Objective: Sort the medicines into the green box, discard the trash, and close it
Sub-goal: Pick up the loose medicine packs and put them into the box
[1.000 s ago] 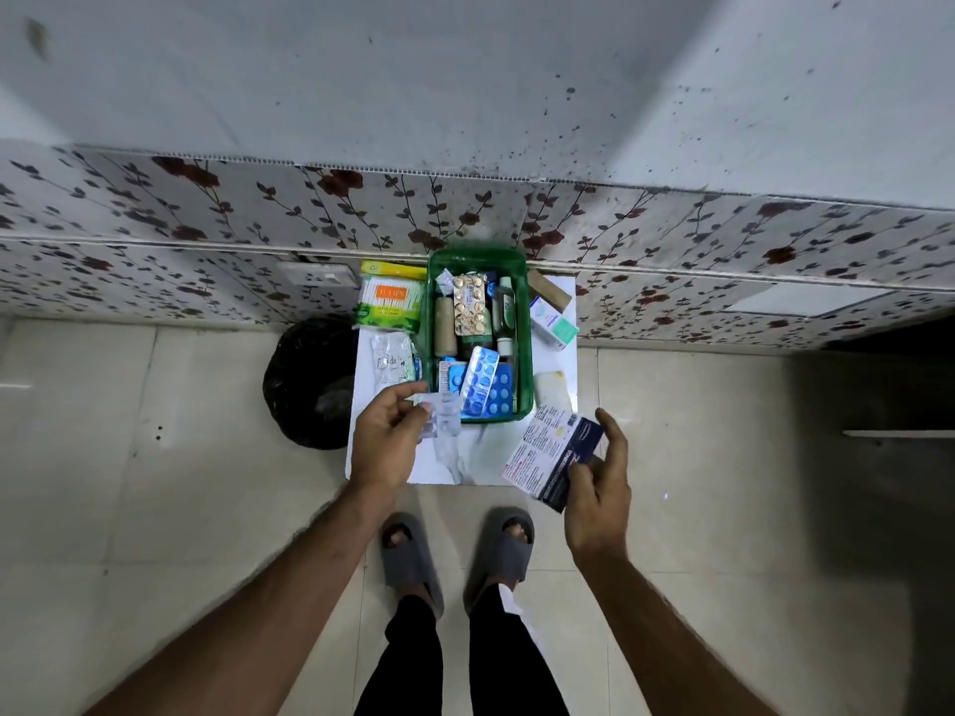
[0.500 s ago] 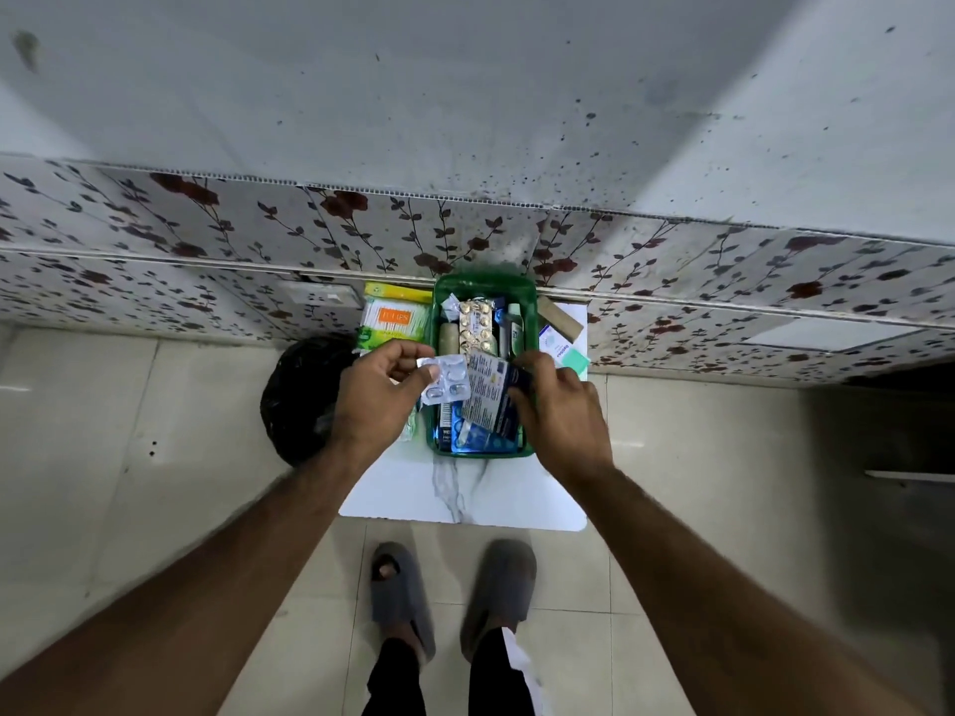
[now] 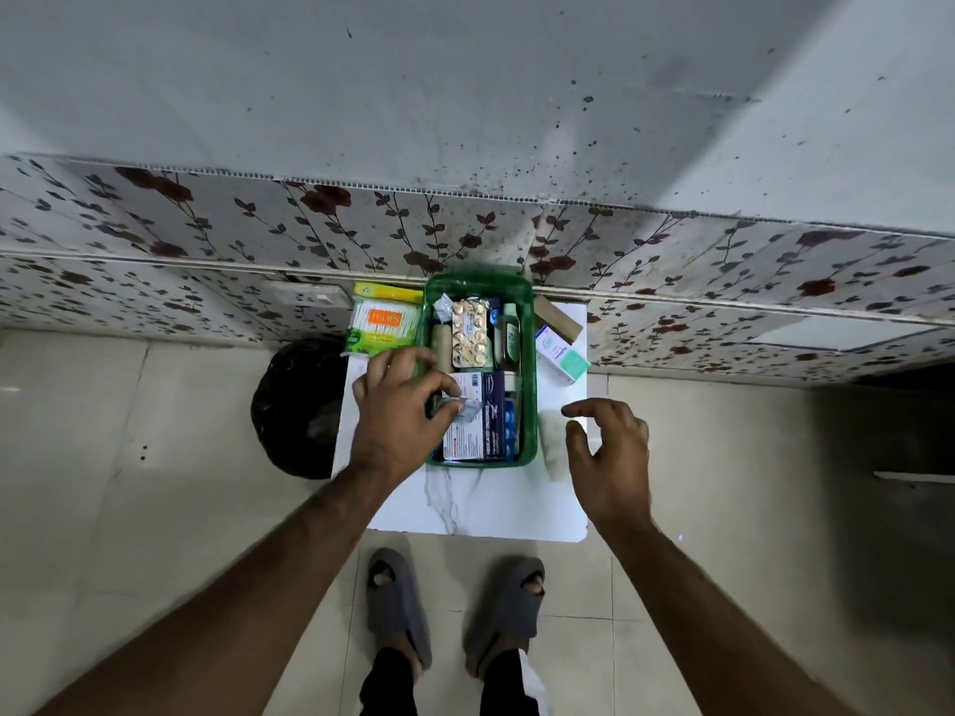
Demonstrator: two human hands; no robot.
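Observation:
The green box (image 3: 528,354) stands open on a small white table (image 3: 480,501) against the wall. Inside lie a blister strip of orange pills (image 3: 469,333), small bottles and a blue-and-white dressings pack (image 3: 483,418) at the near end. My left hand (image 3: 400,413) hovers over the box's near left corner, pinching a small clear blister strip (image 3: 465,408). My right hand (image 3: 610,452) is right of the box with fingers spread, holding nothing, above a pale roll (image 3: 552,441) on the table.
A green-and-white cotton bud pack (image 3: 380,325) and a yellow packet (image 3: 387,292) lie left of the box. A teal-and-white carton (image 3: 560,354) and a brown tube (image 3: 558,317) lie right of it. A black trash bag (image 3: 297,405) sits on the floor to the left.
My right hand has let go of the dressings pack, which now lies in the box, and has drawn back to the right. My left hand has lowered the blister strip over the box.

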